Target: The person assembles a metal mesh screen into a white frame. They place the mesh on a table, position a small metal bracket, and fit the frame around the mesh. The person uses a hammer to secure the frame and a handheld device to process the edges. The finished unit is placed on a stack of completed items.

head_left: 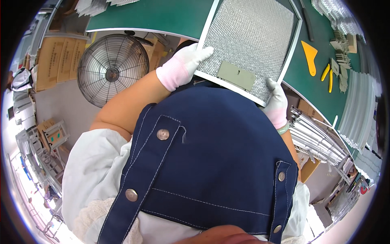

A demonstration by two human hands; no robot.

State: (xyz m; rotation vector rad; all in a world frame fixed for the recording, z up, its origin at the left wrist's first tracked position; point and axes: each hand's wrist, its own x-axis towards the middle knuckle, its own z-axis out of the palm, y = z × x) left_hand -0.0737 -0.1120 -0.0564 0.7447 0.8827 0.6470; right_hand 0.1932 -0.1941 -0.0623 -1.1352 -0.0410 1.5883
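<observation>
A rectangular metal mesh filter panel (pixel 252 40) with a pale metal frame lies tilted, its near edge sticking out past the table toward me. My left hand (pixel 183 66), in a white and pink glove, is closed on the frame's left side near the corner, the thumb lying over the mesh. At the near right corner my right hand (pixel 277 102), gloved too, grips the frame with its thumb on top. The fingers under the panel are hidden. A grey-green flat plate (pixel 236 75) with a small slot sits against the inner side of the near frame edge, between my hands.
On the green table (pixel 158 17) to the right lie a yellow scraper (pixel 309 57), yellow-handled pliers (pixel 327 77) and several grey-green plates (pixel 343 77). Long metal strips (pixel 355 110) are stacked beyond. A black-caged floor fan (pixel 112 73) and cardboard boxes (pixel 61 61) stand at left.
</observation>
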